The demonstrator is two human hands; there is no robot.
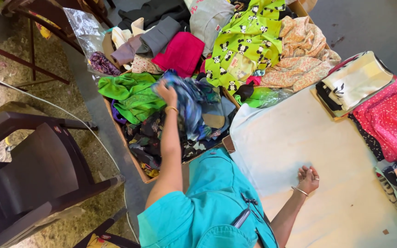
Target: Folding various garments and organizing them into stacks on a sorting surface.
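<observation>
My left hand (167, 92) reaches into a heap of loose clothes and grips a blue patterned cloth (191, 104), lifted a little above the pile. Beside it lie a green garment (133, 95) and a dark patterned one (145, 138) in a cardboard box (136, 163). My right hand (308, 178) rests on a white cloth-covered table (309, 147), fingers curled, holding nothing. Both wrists wear bangles. I wear a teal top (207, 206).
Further clothes are heaped behind: a lime panda-print piece (246, 41), a pink one (181, 53), a peach floral one (299, 55). Folded stacks (377, 101) sit at the table's right edge. A dark wooden chair (33, 174) stands at left.
</observation>
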